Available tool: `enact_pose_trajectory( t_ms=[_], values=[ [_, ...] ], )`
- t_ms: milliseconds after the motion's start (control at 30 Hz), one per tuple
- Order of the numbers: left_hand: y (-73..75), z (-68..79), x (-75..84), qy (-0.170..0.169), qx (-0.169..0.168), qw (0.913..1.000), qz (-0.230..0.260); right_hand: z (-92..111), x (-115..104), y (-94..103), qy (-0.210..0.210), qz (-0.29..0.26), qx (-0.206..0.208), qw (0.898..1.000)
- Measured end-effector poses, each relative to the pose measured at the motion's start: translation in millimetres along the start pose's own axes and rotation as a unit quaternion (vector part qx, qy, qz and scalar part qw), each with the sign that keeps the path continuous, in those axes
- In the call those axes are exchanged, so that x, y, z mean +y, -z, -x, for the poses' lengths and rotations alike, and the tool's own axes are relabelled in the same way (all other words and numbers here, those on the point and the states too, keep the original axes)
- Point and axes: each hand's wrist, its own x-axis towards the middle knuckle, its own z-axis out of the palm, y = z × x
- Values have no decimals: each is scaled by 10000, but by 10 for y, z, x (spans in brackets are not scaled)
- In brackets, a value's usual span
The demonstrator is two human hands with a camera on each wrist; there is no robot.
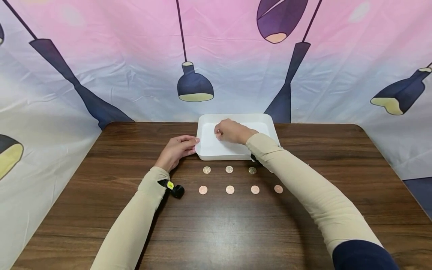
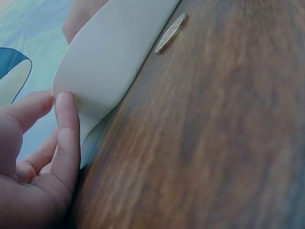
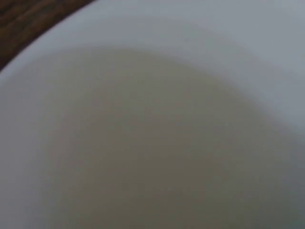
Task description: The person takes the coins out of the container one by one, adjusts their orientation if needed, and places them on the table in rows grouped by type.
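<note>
A shallow white tray [image 1: 219,158] stands at the back middle of the table. At its left end my left hand [image 1: 179,149] holds the rim, the thumb at the top edge and a finger [image 2: 67,124] against the outer wall. My right hand [image 1: 233,132] reaches over the tray's right side and is low inside it, left of the middle, fingers curled down. I cannot tell whether a coin is between those fingertips. In front of the tray lie two rows of coins: yellowish ones such as this coin [image 1: 229,169], and copper-coloured ones such as this coin [image 1: 230,189] nearer me.
The right sleeve [image 1: 303,183] crosses over the right end of the back row and partly hides a coin there. Dark wood table [image 1: 209,240] extends around. A patterned cloth [image 1: 141,75] hangs behind the tray. The right wrist view is mostly blurred white tray wall [image 3: 214,28].
</note>
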Motion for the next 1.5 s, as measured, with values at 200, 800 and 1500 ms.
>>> enact_pose_trajectory(
  t_ms=[200,800,1500],
  values=[
    [28,6,-2,53,-37,9999,-87,136,-14,73,-155,11,134,9998],
    [297,-9,29,36,-145,9995,-290,1067,-96,465,-232,-483,1126,9922],
    [320,14,43,25,-152,9995,-288,2479,55,59,-813,-668,1797,9781]
  ],
)
